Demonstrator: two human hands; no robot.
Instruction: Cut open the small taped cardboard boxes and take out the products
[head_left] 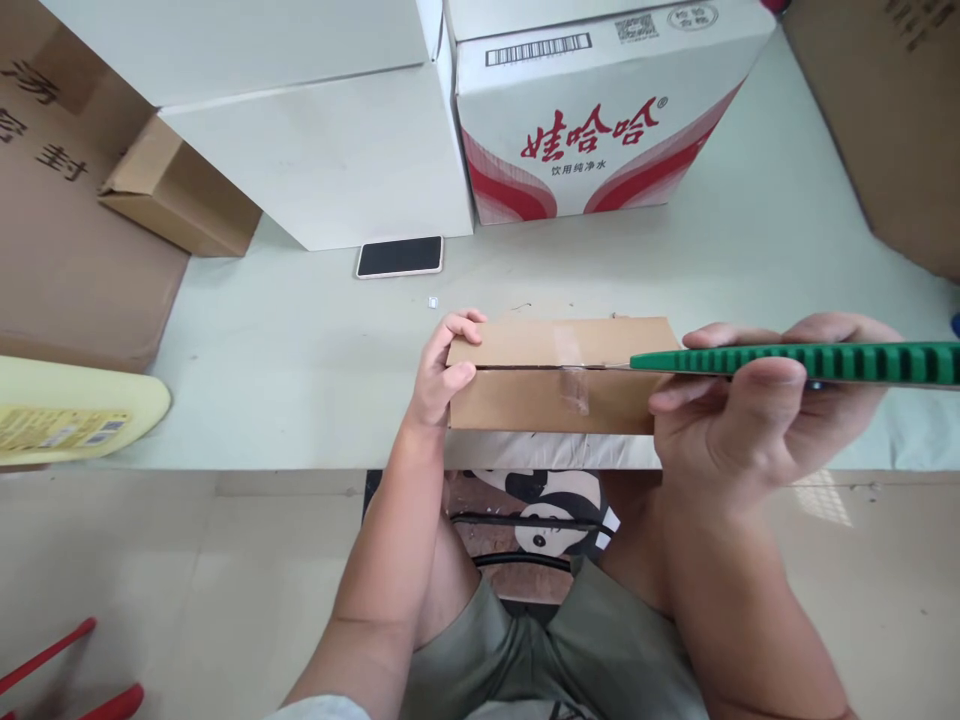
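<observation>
A small brown cardboard box [547, 375] lies at the near edge of a pale table [300, 360], its top flaps sealed with clear tape. My left hand [439, 375] grips the box's left end, thumb on the top flap. My right hand [757, 420] is closed around a green ribbed utility knife [795, 362], held level. The knife's tip meets the seam between the flaps near the box's right end.
A phone [400, 257] lies face up behind the box. Two white cartons [322, 140] [600, 110] stand at the back, one with red lettering. Brown cartons [67, 220] [900, 120] flank the table. A yellow object [75, 410] lies at the left edge.
</observation>
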